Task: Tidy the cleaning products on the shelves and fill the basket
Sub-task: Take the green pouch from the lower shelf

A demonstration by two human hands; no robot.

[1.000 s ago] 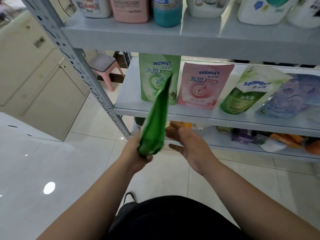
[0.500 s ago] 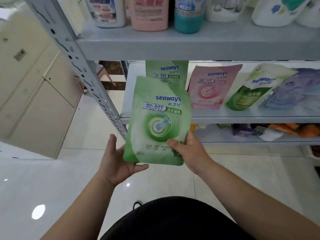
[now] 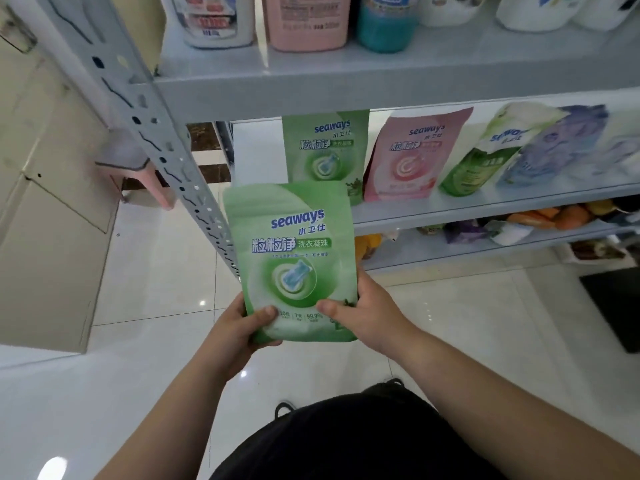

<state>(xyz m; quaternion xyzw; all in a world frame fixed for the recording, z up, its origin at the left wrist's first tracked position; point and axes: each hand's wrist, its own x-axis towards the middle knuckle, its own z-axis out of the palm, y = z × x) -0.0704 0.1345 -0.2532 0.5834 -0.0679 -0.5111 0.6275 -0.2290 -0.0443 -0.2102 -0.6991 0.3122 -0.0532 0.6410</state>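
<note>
Both hands are on the green Seaways laundry-bead pouch [image 3: 294, 261], held upright with its label facing the camera, just in front of the middle shelf [image 3: 450, 206] at its left end, hanging below its front edge. The left hand [image 3: 239, 336] pinches the lower left corner, thumb flat on the front. The right hand [image 3: 367, 317] pinches the lower right corner, its fingers hidden behind. On the middle shelf a matching green pouch [image 3: 323, 154] stands upright, with a pink pouch [image 3: 412, 157] just beside it.

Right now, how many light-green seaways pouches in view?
2. One pouch gripped by left hand and right hand; a second pouch stands leftmost on the middle shelf. More may hide behind.
</note>
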